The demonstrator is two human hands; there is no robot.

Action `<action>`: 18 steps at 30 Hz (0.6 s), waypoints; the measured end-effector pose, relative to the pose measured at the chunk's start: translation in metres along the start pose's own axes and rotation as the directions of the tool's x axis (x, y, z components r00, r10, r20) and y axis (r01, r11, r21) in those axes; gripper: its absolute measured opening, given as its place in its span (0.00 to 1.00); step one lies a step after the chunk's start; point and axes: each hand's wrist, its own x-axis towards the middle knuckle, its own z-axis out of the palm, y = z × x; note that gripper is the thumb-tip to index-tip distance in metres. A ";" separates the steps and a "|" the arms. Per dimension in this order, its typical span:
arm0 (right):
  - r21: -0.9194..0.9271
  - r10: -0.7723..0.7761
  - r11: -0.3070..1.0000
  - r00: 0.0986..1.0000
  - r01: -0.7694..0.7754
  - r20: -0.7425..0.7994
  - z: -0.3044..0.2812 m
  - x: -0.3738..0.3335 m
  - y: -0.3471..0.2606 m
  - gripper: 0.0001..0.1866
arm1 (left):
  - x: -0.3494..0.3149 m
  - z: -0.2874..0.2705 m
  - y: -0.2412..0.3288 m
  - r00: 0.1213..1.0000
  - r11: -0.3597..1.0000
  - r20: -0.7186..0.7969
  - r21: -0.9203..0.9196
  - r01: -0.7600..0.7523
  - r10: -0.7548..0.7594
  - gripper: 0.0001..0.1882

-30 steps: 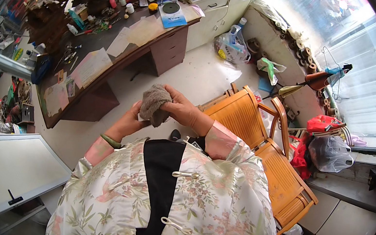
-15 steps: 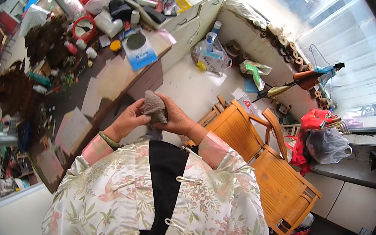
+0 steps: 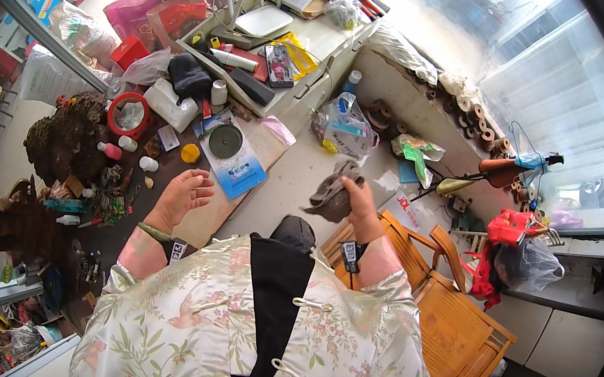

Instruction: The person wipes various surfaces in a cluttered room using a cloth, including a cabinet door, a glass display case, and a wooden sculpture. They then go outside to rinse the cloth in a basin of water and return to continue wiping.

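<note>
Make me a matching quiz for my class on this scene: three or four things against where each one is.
Things:
1. grey cloth
2. left hand
3. wooden chair
4. round tin

Places:
A. lying on the blue booklet
B. open above the desk edge
C. in the right hand
D. beside the person's right

Pairs: 1-C, 2-B, 3-D, 4-A

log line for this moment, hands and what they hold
left hand: open, empty, above wooden desk | right hand: gripping grey cloth | wooden chair: beside person, at right
</note>
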 end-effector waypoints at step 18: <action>-0.760 -0.522 -0.164 0.599 0.629 0.608 0.141 0.391 -0.120 0.24 | 0.171 0.099 0.032 0.963 0.882 -0.252 -0.469 -0.036 -0.095 0.12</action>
